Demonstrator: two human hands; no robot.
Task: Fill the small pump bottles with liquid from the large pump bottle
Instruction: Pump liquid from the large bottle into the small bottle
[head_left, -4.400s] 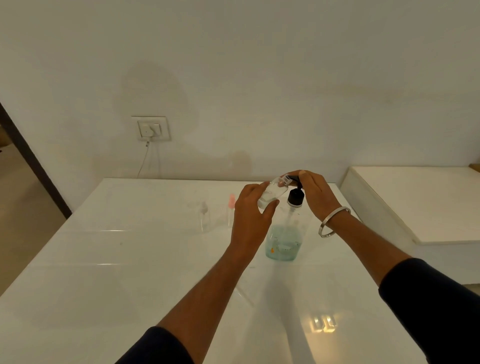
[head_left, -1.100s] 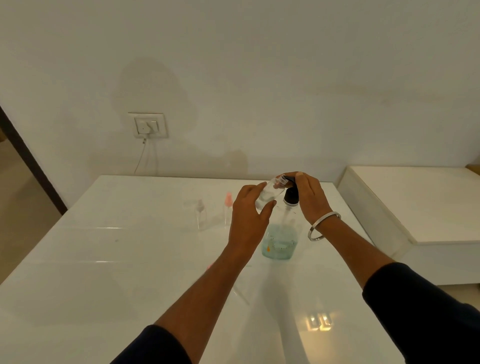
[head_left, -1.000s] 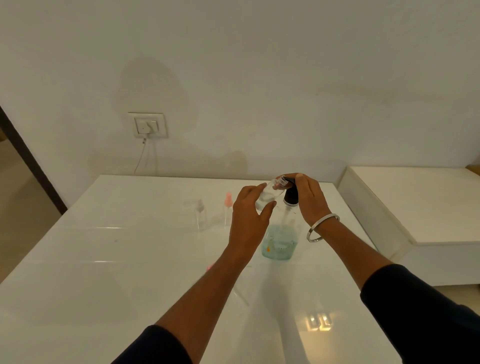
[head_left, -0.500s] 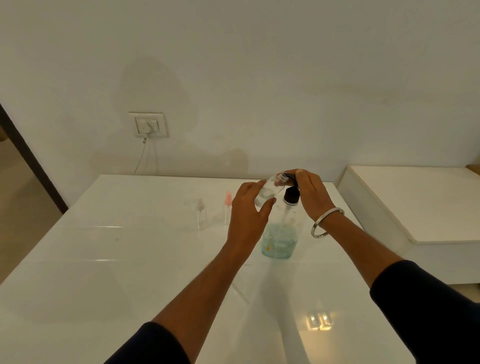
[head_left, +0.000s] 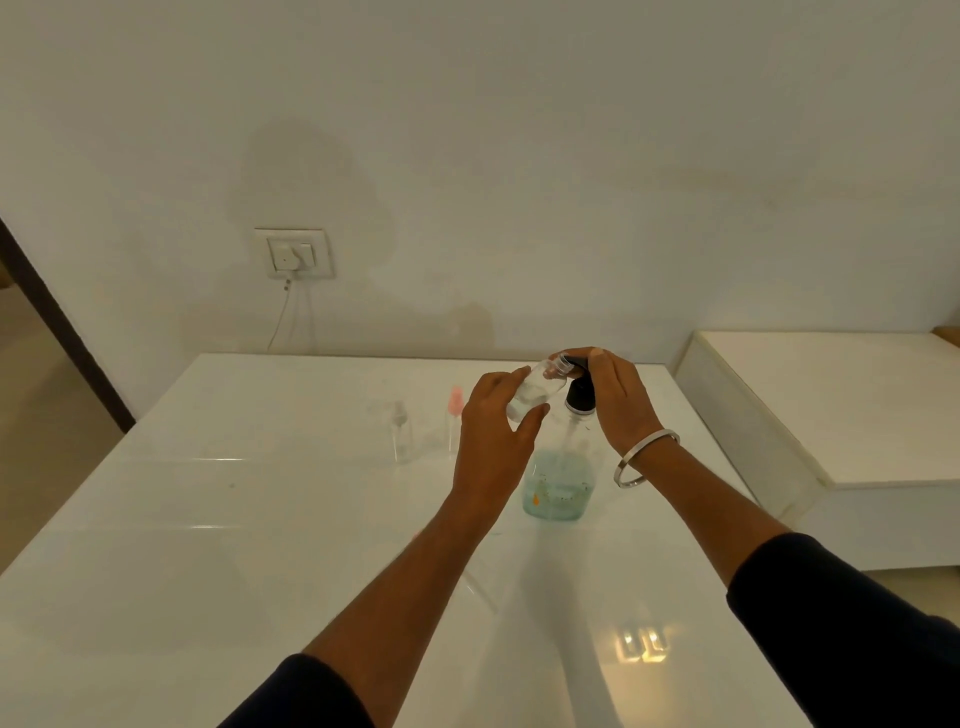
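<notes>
A large clear pump bottle (head_left: 558, 478) with blue-green liquid in its lower part and a black pump head stands on the white table (head_left: 208, 519). My right hand (head_left: 615, 402) lies over the pump head, fingers curled over its top. My left hand (head_left: 493, 447) grips a small clear bottle (head_left: 535, 392), tilted with its open neck against the pump spout. Two more small bottles stand to the left: one with a clear pump top (head_left: 400, 434) and one with a pink top (head_left: 455, 421).
A thin clear pump tube (head_left: 480, 587) lies on the table below my left forearm. A low white platform (head_left: 831, 410) stands to the right of the table. A wall socket (head_left: 293, 253) with a cable sits behind the table. A metal bangle is on my right wrist.
Both hands have stayed at the pump head with the small bottle held to the spout; my right hand has shifted slightly up and down on the pump.
</notes>
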